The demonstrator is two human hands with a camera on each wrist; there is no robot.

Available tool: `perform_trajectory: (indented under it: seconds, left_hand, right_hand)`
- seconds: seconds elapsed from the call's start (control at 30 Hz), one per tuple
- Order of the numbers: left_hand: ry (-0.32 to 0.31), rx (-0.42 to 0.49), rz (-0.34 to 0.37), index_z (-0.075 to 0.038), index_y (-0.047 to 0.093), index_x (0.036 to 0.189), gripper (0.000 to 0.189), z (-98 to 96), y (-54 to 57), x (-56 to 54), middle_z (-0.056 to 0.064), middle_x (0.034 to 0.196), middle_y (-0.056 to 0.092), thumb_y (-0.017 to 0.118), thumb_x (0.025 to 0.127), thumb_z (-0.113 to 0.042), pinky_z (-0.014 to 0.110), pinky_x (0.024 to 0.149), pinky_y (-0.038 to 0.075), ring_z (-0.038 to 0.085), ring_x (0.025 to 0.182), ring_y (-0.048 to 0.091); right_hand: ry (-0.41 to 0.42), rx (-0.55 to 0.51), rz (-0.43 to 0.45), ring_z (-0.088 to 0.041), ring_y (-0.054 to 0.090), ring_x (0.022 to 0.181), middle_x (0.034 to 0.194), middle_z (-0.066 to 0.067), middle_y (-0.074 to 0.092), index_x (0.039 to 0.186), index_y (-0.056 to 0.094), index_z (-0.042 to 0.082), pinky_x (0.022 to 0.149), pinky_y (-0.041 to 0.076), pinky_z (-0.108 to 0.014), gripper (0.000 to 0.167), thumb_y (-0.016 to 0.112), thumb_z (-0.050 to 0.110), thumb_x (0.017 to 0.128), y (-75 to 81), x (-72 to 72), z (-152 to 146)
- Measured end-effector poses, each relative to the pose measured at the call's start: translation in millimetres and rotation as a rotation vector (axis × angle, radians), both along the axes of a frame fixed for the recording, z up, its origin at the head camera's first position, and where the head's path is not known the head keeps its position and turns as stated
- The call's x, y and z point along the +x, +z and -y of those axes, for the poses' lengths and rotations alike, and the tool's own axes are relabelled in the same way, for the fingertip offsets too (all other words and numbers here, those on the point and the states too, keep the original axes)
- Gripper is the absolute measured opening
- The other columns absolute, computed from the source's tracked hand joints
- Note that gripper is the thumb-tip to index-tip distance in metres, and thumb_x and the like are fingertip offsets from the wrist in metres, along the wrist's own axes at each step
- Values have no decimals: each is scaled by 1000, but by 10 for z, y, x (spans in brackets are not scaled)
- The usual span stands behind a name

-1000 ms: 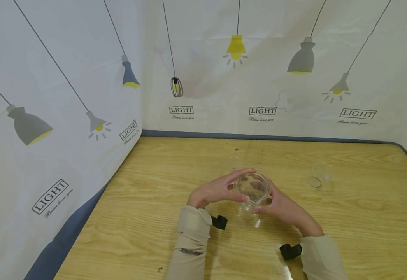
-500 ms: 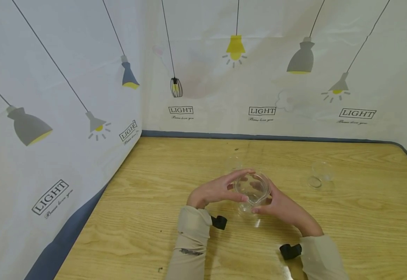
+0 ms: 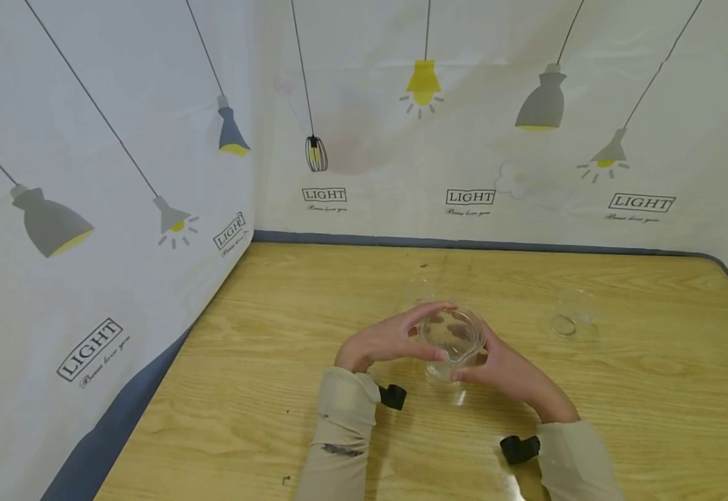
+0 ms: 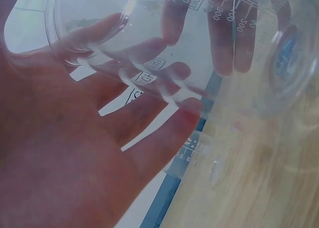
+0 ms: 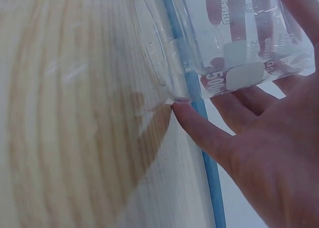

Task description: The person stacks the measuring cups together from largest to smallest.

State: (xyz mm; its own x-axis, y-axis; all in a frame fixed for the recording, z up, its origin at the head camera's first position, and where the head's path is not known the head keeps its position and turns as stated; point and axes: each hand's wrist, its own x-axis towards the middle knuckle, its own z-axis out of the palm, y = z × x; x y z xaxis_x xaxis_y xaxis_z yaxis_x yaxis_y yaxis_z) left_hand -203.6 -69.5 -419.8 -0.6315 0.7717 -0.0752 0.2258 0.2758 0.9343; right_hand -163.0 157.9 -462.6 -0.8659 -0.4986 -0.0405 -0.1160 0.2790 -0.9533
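A clear glass beaker (image 3: 452, 337) with white scale marks is held between my two hands over the table. "500" shows on its wall in the right wrist view. My left hand (image 3: 389, 339) curves round the left side, thumb in front near the rim and fingers behind. On the other side my right hand (image 3: 511, 369) grips the wall, its thumb low near the base. In the right wrist view, a round glass edge (image 5: 149, 43) lies close to the beaker's lower end; whether it is a separate piece I cannot tell.
Just behind my left hand stands a smaller clear glass vessel (image 3: 418, 291), partly hidden. Another clear glass vessel (image 3: 577, 306) is at the right, hard to make out. A patterned curtain (image 3: 376, 153) borders the wooden table (image 3: 264, 334) behind and left.
Both hands and the beaker keep almost the same place. Only the head view shifts very slightly.
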Motion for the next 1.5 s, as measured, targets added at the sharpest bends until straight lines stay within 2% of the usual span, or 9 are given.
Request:
perform_trajectory:
  seconds: [0.27,0.53,0.97,1.5]
  left_hand:
    - [16,-17,15,-33,27,139,72,-2,33,11,-16,140,24,66,79,-27,52,98,26,16,127,27]
    - [26,-39,-16,-45,28,135,71,13,18,1,-21,138,26,68,76,-38,45,95,31,7,123,30]
    - [20,-30,-27,-45,28,135,73,6,7,-6,-20,138,26,70,75,-38,35,90,38,11,124,31]
    - [9,-42,-32,-44,27,136,75,-5,22,7,-18,137,27,71,74,-36,37,92,36,14,125,30]
  right_hand:
    - [-1,-5,8,-25,29,127,143,-1,28,143,-3,30,91,38,-47,102,73,24,75,-2,-7,7]
    - [3,-9,6,-25,29,128,142,-1,28,141,0,37,91,38,-47,99,73,25,74,8,-7,17]
    - [3,-5,-2,-25,28,128,142,-2,28,141,3,38,92,36,-49,97,72,22,75,18,-4,12]
    - [4,-12,-5,-25,29,128,142,-1,29,142,1,33,90,38,-47,98,72,22,75,-3,-5,2]
